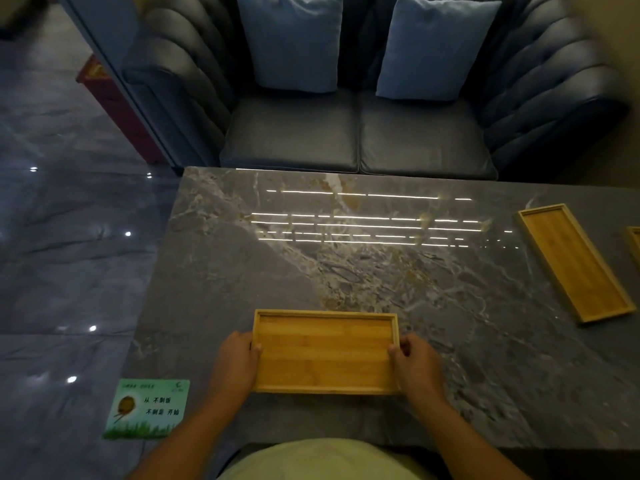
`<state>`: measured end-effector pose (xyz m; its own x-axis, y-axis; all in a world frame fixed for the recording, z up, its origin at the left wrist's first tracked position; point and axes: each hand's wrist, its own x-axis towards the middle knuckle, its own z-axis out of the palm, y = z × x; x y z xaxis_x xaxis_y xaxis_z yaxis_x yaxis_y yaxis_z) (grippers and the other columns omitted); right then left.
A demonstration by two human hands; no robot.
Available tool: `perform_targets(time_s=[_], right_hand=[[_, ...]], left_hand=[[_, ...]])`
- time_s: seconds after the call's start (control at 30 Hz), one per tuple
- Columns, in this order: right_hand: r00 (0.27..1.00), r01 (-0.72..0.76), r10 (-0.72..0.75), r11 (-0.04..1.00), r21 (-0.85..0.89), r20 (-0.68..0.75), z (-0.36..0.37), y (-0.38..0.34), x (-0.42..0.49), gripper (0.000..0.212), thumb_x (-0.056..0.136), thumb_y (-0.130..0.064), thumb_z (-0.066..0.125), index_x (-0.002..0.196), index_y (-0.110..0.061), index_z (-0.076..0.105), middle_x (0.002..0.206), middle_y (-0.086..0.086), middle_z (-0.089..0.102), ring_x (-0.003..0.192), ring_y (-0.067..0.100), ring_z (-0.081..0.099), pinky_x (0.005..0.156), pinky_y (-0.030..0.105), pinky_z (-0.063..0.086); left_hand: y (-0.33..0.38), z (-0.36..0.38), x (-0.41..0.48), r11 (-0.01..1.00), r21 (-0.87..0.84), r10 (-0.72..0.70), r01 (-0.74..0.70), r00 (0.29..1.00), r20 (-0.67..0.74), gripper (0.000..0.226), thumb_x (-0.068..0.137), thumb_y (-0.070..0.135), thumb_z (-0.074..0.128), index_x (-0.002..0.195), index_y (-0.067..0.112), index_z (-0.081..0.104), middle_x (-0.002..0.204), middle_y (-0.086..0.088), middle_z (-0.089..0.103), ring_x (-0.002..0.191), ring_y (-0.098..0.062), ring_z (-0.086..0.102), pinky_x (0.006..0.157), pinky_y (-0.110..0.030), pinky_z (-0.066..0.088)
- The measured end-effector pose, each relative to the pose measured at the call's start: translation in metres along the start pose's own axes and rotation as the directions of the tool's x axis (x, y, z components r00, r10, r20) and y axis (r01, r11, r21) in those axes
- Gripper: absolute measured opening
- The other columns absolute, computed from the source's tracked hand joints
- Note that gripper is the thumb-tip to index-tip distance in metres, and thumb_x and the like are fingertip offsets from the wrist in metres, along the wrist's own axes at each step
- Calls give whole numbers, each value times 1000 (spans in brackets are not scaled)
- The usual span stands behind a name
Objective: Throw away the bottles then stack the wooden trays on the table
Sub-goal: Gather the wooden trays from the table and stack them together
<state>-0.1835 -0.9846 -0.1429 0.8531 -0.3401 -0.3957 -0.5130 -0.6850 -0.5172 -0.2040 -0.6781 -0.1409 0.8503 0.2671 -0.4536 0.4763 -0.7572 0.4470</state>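
A rectangular wooden tray (pixel 323 351) lies on the grey marble table (pixel 346 258) near its front edge. My left hand (pixel 235 362) grips the tray's left end and my right hand (pixel 417 363) grips its right end. A second, longer wooden tray (pixel 573 263) lies at an angle on the right side of the table. The corner of a third wooden tray (pixel 635 242) shows at the frame's right edge. No bottles are in view.
A green printed card (pixel 149 408) sits at the table's front left corner. A dark blue sofa (pixel 356 133) with two light blue cushions (pixel 294 39) stands behind the table. Glossy dark floor (pixel 69 254) lies to the left, with a red box (pixel 110 98) beside the sofa.
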Motion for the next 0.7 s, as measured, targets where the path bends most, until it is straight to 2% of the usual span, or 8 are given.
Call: perform_targets(time_s=[0.2, 0.3, 0.4, 0.7], right_hand=[[1000, 9, -9, 1000, -9, 23, 2, -5, 5, 9, 91, -23, 64, 89, -15, 65, 87, 4, 65, 80, 21, 61, 68, 33, 49], [999, 23, -23, 1000, -8, 41, 1, -5, 5, 8, 91, -22, 63, 88, -14, 64, 87, 5, 65, 81, 22, 62, 72, 38, 53], [999, 23, -23, 1000, -14, 36, 2, -4, 5, 9, 91, -22, 64, 84, -16, 63, 84, 5, 66, 77, 20, 61, 69, 37, 52], [999, -11, 12, 1000, -3, 53, 2, -5, 7, 8, 91, -24, 65, 87, -17, 63, 85, 3, 65, 80, 20, 61, 74, 41, 55]], left_hand=[[1, -2, 10, 998, 35, -43, 43, 999, -14, 22, 95, 22, 53, 92, 5, 66, 103, -18, 64, 93, -31, 61, 76, -36, 43], [0, 1, 10, 995, 65, -71, 71, 997, 3, 24, 96, 24, 53, 99, 4, 66, 107, -18, 64, 97, -31, 62, 79, -37, 45], [0, 3, 9, 993, 75, -91, 91, 996, 6, 27, 97, 25, 52, 107, 5, 65, 111, -17, 63, 101, -30, 61, 85, -37, 47], [-2, 4, 11, 992, 57, -110, 109, 994, 19, 25, 96, 24, 53, 103, 4, 66, 110, -17, 64, 98, -30, 62, 82, -37, 47]])
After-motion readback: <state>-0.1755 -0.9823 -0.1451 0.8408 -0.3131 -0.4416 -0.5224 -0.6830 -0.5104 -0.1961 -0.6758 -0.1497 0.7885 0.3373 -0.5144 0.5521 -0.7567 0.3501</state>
